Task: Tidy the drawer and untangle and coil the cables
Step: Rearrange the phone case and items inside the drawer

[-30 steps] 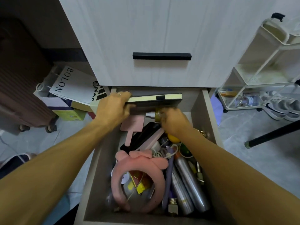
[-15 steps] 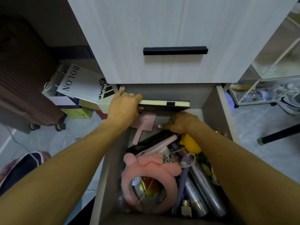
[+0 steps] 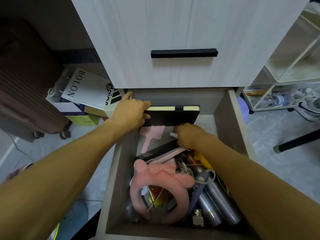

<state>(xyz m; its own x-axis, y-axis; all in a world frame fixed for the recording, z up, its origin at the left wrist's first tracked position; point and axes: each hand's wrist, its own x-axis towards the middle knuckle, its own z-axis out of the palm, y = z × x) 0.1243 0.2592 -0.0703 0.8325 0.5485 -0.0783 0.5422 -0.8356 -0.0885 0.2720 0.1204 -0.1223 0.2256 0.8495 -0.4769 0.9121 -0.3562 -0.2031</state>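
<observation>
Bare drawer floor [image 3: 206,122] only at far right, beside the tilted black notebook [image 3: 173,116]. Near half choked with pink headband [image 3: 155,179], silver cylinders [image 3: 220,201] and tangled white cable [image 3: 185,170]. Closed upper drawer front [image 3: 173,40] overhanging the far end.
</observation>
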